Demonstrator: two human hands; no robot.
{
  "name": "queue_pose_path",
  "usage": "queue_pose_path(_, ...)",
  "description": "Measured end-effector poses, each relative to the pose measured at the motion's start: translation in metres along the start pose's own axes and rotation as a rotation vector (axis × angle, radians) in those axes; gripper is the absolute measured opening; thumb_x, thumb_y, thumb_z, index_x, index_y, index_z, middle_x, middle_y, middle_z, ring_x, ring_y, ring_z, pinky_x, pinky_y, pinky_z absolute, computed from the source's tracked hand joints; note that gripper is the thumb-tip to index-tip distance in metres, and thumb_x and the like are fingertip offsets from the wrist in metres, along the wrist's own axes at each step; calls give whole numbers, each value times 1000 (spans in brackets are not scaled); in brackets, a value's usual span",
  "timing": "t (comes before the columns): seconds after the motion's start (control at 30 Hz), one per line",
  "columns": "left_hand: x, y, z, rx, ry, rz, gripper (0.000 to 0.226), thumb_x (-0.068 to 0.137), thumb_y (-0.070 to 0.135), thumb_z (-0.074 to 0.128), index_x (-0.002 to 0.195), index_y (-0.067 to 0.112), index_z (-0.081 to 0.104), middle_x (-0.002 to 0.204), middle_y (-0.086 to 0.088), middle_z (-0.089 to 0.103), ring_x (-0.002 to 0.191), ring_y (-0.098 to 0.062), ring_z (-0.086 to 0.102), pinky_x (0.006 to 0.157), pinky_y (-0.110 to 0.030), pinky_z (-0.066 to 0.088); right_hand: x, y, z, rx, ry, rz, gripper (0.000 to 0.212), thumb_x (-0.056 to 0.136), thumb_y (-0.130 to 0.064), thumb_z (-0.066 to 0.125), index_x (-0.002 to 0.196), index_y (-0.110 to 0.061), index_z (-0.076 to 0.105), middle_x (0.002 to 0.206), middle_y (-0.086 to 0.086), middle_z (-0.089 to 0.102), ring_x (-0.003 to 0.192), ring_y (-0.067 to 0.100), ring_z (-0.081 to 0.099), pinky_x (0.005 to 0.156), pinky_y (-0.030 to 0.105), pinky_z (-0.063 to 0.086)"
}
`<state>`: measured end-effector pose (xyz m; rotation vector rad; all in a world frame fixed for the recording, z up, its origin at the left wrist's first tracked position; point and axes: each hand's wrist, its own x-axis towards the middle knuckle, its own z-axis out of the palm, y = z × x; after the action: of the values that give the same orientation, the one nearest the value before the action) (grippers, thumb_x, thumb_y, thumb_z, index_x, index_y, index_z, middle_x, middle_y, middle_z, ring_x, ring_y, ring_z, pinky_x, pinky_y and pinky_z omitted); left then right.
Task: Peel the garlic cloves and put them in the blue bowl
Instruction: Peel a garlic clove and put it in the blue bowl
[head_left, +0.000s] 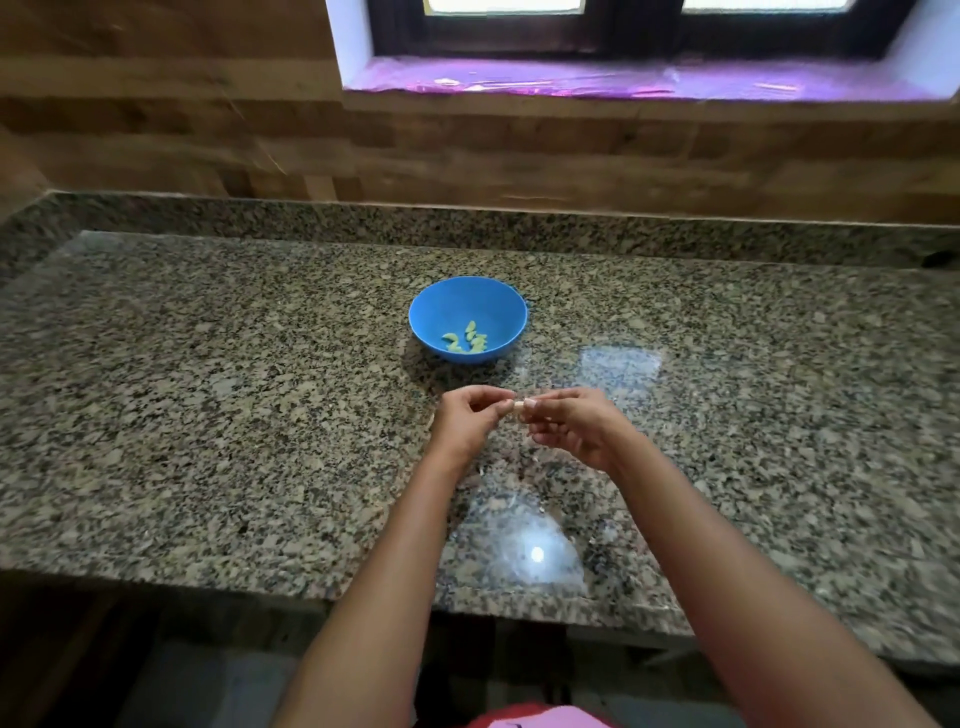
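A blue bowl (467, 296) stands on the granite counter, and several peeled pale garlic cloves (466, 340) lie in its bottom. Just in front of the bowl, above the counter, my left hand (467, 418) and my right hand (569, 423) meet at the fingertips. Between them they pinch one small pale garlic clove (517, 406), most of it hidden by the fingers.
The granite counter (208, 415) runs wide to left and right, with a raised granite lip and a wood-panelled wall behind. A few thin bits of garlic skin (483, 470) lie on the counter under my wrists. A window sill (623, 78) sits above the wall.
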<state>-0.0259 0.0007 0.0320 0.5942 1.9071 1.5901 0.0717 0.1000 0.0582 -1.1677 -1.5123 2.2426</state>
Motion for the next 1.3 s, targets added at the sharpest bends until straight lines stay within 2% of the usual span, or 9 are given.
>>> queue_pose_path(0.2, -11, 5, 25, -100, 24, 32, 14, 82, -4, 64, 96, -2, 67, 80, -3, 65, 73, -7, 59, 68, -11, 48, -14, -7, -20, -48, -50, -12, 3, 84, 6, 60, 82, 5, 62, 56, 8, 65, 44, 10, 59, 47, 21, 52)
queue_pose_path(0.3, -14, 6, 28, -148, 18, 30, 13, 82, -6, 63, 95, -5, 66, 76, -2, 64, 68, -4, 58, 63, -10, 48, -18, -9, -23, -94, -49, -33, 2, 83, 6, 62, 82, 6, 63, 60, 9, 63, 46, 11, 58, 49, 22, 52)
queue_pose_path(0.4, -14, 4, 27, -222, 1, 23, 14, 83, -8, 61, 81, 5, 66, 71, 0, 64, 59, -1, 57, 61, -13, 47, -16, -9, -24, -104, -50, -2, 7, 88, 2, 56, 85, 7, 61, 65, 11, 60, 49, 12, 53, 48, 22, 49)
queue_pose_path(0.5, -12, 3, 24, -256, -34, 12, 19, 84, -8, 60, 79, 10, 65, 69, 1, 63, 56, 0, 56, 62, -16, 47, -13, -4, -19, -46, -41, 48, 9, 91, -1, 53, 86, 3, 60, 68, 10, 57, 50, 11, 50, 47, 19, 48)
queue_pose_path(0.67, -8, 2, 10, -445, -137, -25, 14, 83, -12, 59, 86, 1, 64, 70, -4, 68, 59, -11, 64, 63, -20, 55, -11, 0, -9, 38, -57, 74, 9, 91, -1, 53, 91, 5, 60, 72, 12, 60, 60, 14, 54, 52, 21, 52)
queue_pose_path(0.83, -1, 2, -5, -453, -182, -18, 13, 81, -13, 60, 85, -1, 63, 70, -7, 66, 56, -11, 63, 62, -21, 55, -11, -1, -1, 11, -93, 70, 11, 91, -1, 51, 93, 5, 61, 75, 13, 65, 64, 18, 60, 61, 27, 55)
queue_pose_path(0.97, 5, 3, -10, -403, -186, -6, 12, 83, -7, 61, 84, 5, 63, 71, -4, 65, 61, -9, 63, 64, -19, 54, -11, -3, 3, -91, -118, 11, 12, 86, -1, 59, 97, 3, 62, 79, 12, 69, 68, 20, 64, 67, 31, 57)
queue_pose_path(1.1, 9, 1, -14, -374, -209, -21, 8, 85, -2, 62, 85, 6, 62, 71, -5, 65, 63, -11, 63, 65, -20, 54, -9, 2, 9, -340, 11, -147, 17, 85, -11, 65, 96, 2, 64, 81, 9, 66, 67, 15, 59, 64, 30, 54)
queue_pose_path(1.3, 12, -1, -19, -487, -263, -84, 9, 85, -9, 57, 87, -1, 62, 67, -5, 69, 60, -11, 66, 63, -19, 56, -7, 10, 11, -254, 20, -142, 11, 88, -9, 61, 89, 1, 63, 74, 8, 62, 56, 11, 56, 58, 28, 52)
